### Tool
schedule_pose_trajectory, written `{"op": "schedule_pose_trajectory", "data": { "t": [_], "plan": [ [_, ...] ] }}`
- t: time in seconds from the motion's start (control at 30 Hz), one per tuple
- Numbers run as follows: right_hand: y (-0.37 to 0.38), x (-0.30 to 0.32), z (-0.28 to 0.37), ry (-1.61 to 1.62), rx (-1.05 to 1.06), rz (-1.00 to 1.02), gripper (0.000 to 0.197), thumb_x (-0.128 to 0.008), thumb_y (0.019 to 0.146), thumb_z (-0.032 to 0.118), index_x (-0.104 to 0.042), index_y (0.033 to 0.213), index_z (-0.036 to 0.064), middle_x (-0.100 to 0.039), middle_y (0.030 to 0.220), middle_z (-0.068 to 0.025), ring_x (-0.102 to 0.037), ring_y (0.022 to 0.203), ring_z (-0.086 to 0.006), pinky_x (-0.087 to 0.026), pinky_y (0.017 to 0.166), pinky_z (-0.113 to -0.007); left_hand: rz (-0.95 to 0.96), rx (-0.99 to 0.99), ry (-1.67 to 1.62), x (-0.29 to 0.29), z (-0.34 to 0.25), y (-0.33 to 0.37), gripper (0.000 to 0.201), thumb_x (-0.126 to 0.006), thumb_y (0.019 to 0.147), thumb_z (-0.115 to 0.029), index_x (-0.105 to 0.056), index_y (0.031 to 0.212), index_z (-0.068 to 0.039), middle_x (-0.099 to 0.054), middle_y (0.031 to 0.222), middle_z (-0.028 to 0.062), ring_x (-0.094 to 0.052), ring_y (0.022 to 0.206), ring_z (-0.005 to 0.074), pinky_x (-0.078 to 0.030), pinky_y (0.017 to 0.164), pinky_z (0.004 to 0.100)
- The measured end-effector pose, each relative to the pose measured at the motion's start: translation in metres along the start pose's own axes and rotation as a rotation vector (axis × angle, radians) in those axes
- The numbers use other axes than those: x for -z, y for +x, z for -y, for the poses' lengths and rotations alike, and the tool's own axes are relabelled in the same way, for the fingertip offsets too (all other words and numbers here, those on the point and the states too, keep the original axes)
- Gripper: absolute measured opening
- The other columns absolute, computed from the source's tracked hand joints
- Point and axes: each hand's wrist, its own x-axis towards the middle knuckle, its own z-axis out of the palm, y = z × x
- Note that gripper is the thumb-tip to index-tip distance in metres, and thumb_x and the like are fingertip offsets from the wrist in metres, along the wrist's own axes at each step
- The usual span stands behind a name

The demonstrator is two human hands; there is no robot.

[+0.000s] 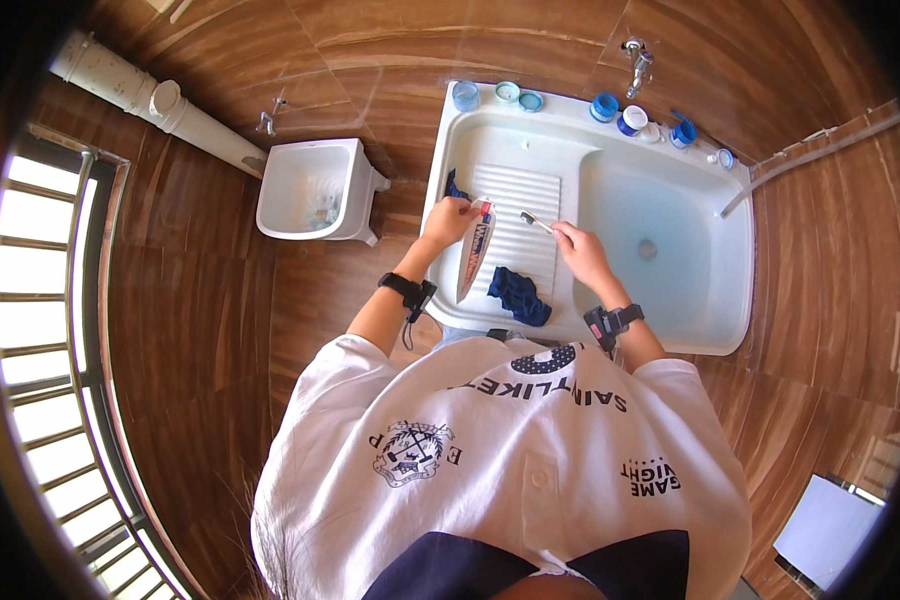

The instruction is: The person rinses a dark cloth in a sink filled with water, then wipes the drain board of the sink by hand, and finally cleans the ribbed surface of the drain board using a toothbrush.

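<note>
From afar I see the left hand (453,220) pinching the toothpaste tube (475,256) by its red end, length running bodyward; the right hand (583,252), apart, grips the toothbrush (539,222), head pointing left toward the tube (a dark cloth (520,298) lies bodyward between them).

Tube (476,250) in your left hand (450,219): bold lettering along its side, just bodyward of the grip. Your white shirt (500,430), farther bodyward: large dark arched lettering, lettered crest left, small stacked print right. Jars (604,107) beyond the grip: print too small to tell.
</note>
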Motion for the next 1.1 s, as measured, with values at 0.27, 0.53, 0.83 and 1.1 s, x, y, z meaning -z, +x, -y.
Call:
{"op": "schedule_pose_trajectory", "data": {
  "t": [0.27, 0.53, 0.83, 1.1],
  "plan": [
    [0.001, -0.013, -0.026, 0.162, 0.066, -0.146, 0.017, -0.048, 0.083, 0.011, -0.054, 0.099, 0.0074, -0.057, 0.074, -0.0199, -0.055, 0.07, -0.0362, -0.043, 0.061, -0.041, 0.121, 0.298, 0.274, -0.037, 0.044, 0.01, 0.036, -0.057, 0.076, -0.038, -0.062, 0.083, -0.003, -0.06, 0.089, 0.0208, -0.057, 0.087, 0.036, -0.046, 0.074, 0.0402],
    [0.035, 0.014, -0.032, 0.08, -0.214, 0.012, 0.027, -0.048, 0.085, 0.011, -0.052, 0.111, 0.0102, -0.057, 0.075, -0.0168, -0.056, 0.067, -0.0254, -0.044, 0.065, -0.032, 0.025, 0.425, 0.321, 0.001, 0.014, 0.042, 0.037, -0.058, 0.073, -0.044, -0.063, 0.083, -0.008, -0.061, 0.091, 0.0146, -0.058, 0.087, 0.0311, -0.047, 0.071, 0.0401],
    [0.109, -0.034, -0.086, -0.013, -0.209, 0.125, 0.042, -0.044, 0.081, 0.004, -0.046, 0.121, 0.018, -0.057, 0.087, -0.0226, -0.055, 0.078, -0.037, -0.044, 0.069, -0.04, -0.15, 0.52, 0.303, -0.023, 0.064, 0.116, 0.059, -0.049, 0.078, -0.049, -0.032, 0.114, -0.006, -0.051, 0.106, 0.0225, -0.052, 0.096, 0.0394, -0.044, 0.077, 0.0473],
    [0.185, -0.055, -0.102, -0.198, -0.107, 0.027, 0.048, -0.047, 0.076, 0.001, -0.048, 0.12, 0.0197, -0.055, 0.076, -0.0193, -0.054, 0.071, -0.0355, -0.044, 0.065, -0.043, -0.324, 0.38, 0.417, -0.039, 0.081, 0.137, 0.042, -0.041, 0.085, -0.046, -0.038, 0.086, -0.003, -0.059, 0.066, 0.0215, -0.059, 0.061, 0.0393, -0.048, 0.053, 0.0466]
  ]
}}
